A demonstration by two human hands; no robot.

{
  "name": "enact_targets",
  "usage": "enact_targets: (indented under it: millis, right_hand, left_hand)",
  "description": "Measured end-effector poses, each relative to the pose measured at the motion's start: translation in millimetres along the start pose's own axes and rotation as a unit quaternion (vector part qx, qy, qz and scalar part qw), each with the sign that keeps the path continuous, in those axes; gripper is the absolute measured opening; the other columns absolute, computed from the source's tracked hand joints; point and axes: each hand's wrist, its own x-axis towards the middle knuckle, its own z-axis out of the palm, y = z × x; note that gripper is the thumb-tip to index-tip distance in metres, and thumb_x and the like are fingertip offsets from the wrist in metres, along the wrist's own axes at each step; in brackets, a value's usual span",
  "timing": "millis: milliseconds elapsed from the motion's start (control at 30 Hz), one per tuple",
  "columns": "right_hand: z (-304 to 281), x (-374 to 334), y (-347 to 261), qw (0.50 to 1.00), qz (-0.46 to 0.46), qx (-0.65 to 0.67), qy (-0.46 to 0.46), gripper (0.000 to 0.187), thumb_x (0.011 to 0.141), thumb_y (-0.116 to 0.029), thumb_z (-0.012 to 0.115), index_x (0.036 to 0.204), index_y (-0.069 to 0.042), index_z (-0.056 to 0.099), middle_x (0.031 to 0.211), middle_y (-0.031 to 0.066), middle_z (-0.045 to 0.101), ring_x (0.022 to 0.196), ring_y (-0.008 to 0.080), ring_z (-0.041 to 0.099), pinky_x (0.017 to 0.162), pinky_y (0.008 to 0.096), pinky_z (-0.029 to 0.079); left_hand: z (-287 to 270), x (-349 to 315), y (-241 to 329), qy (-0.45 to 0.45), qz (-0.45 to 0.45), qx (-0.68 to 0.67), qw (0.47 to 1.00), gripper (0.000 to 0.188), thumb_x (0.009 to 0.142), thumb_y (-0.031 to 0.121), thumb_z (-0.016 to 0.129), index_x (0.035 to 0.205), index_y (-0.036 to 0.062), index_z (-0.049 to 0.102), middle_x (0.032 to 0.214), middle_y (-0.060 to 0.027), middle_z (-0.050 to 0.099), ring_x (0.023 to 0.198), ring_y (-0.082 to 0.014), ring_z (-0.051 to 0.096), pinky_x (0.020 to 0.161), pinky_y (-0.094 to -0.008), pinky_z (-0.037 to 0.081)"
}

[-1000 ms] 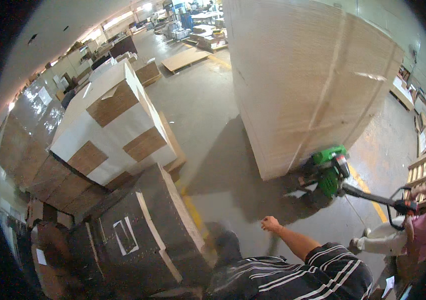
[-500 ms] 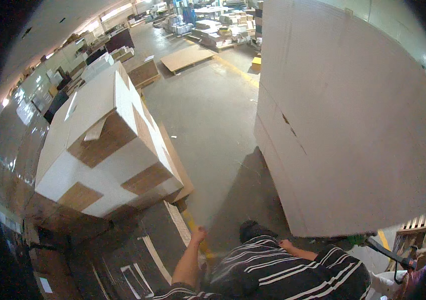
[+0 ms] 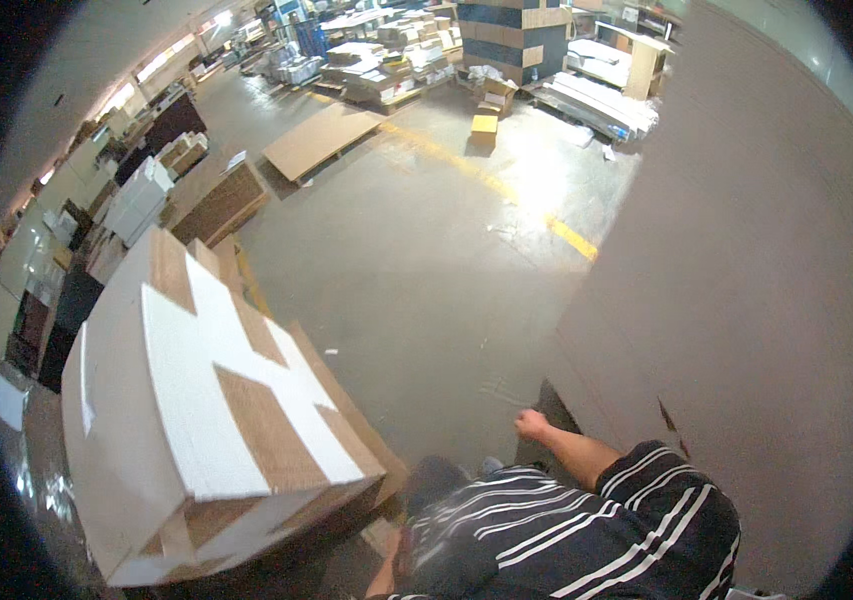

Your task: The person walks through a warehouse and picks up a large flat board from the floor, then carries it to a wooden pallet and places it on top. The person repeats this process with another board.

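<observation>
My right hand hangs out in front of my body over the grey floor. Its fingers are curled in a loose fist with nothing showing in them. Close beside it on the right rises a tall, flat greyish-brown cardboard face with a small tear. Low at my left side my left forearm shows, its hand hidden by my striped shirt and blur. Nearest to that arm is a big carton, wrapped with white sheeting and brown cardboard patches.
A flat brown board lies on a pallet ahead. Beyond the yellow floor line stand a small yellow box, a dark banded stack and piled flat packs. More cartons line the left side.
My view has moved forward along the aisle; the white-patched carton and cardboard face are now closer alongside. The right hand has swung forward, the left back. More stacks show at the far right.
</observation>
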Motion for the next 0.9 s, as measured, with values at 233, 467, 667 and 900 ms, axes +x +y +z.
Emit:
enact_targets:
  millis: [233, 467, 667, 900]
  right_hand:
    - [-119, 156, -156, 0.976, 0.033, 0.214, 0.009, 0.025, 0.084, -0.022, 0.05, 0.091, -0.002, 0.062, 0.077, 0.0079, 0.067, 0.069, 0.0193, 0.065, 0.066, 0.0336, 0.051]
    - [-121, 220, -167, 0.969, 0.186, 0.146, -0.073, 0.03, 0.079, -0.029, 0.054, 0.094, -0.005, 0.066, 0.086, 0.0111, 0.068, 0.076, 0.0256, 0.065, 0.069, 0.0358, 0.05]
    - [-92, 308, -185, 0.971, 0.199, 0.118, -0.064, 0.044, 0.071, -0.044, 0.06, 0.093, -0.006, 0.067, 0.093, 0.0173, 0.065, 0.086, 0.0349, 0.062, 0.074, 0.0408, 0.049]
    - [-173, 527, -260, 0.98, 0.153, 0.039, -0.118, 0.037, 0.071, -0.032, 0.062, 0.094, -0.003, 0.066, 0.096, 0.0162, 0.065, 0.093, 0.034, 0.061, 0.078, 0.041, 0.049]
  left_hand:
    - [-66, 151, 26, -0.017, -0.074, -0.056, 0.996, 0.016, 0.076, 0.014, 0.056, 0.081, 0.003, 0.066, 0.074, -0.0121, 0.064, 0.065, -0.0235, 0.06, 0.056, -0.0367, 0.046]
    - [-257, 381, 122, 0.045, 0.103, -0.05, 0.992, 0.016, 0.077, 0.011, 0.054, 0.08, 0.002, 0.067, 0.07, -0.0117, 0.064, 0.057, -0.0237, 0.059, 0.049, -0.0382, 0.045]
    - [-444, 608, 309, 0.057, 0.093, -0.244, 0.964, 0.021, 0.08, -0.003, 0.045, 0.09, 0.0014, 0.062, 0.081, -0.0098, 0.065, 0.066, -0.0142, 0.061, 0.059, -0.0273, 0.049]
    - [-516, 744, 391, 0.013, 0.031, -0.117, 0.993, 0.022, 0.077, 0.0, 0.051, 0.092, 0.0058, 0.066, 0.082, -0.0076, 0.067, 0.072, -0.0182, 0.063, 0.065, -0.031, 0.05]
